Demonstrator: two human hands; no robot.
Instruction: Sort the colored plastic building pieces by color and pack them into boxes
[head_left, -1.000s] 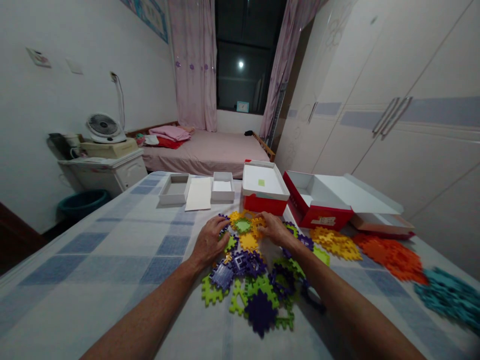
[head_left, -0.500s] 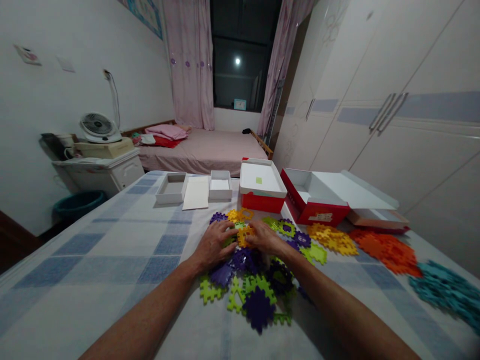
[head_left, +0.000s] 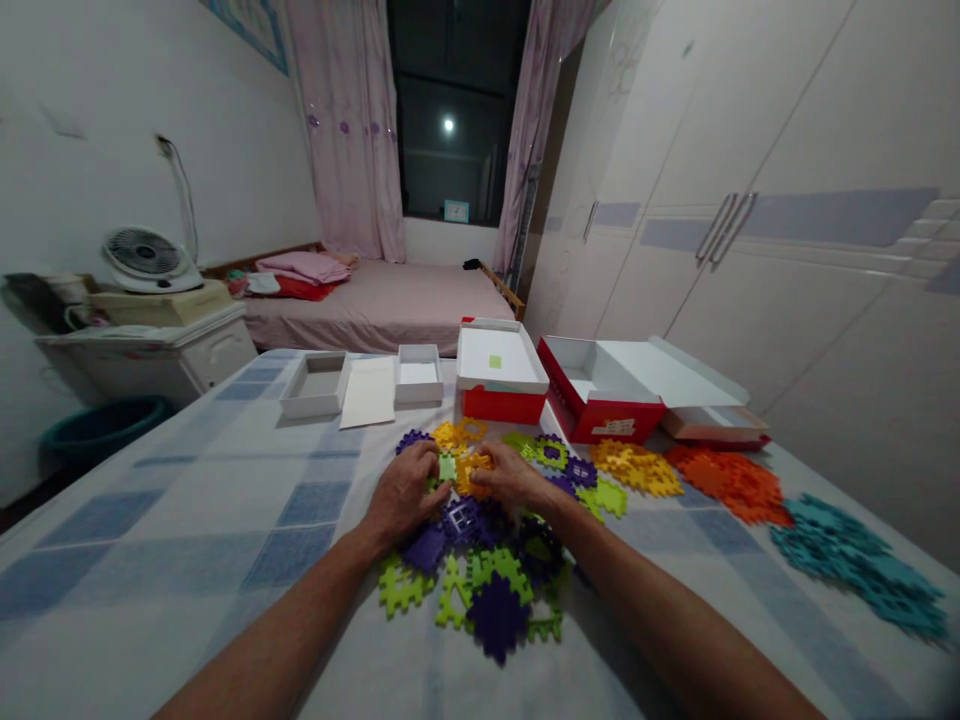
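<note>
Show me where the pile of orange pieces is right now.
In the head view, the orange pile lies on the right of the checked cloth, between the yellow pile and the teal pile, well right of the right hand.

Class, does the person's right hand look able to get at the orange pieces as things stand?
Probably yes: the orange pieces lie uncovered on the cloth, off to the right, with only low, flat pieces between. The right hand, though, holds a yellow piece it would likely need to release first.
</note>
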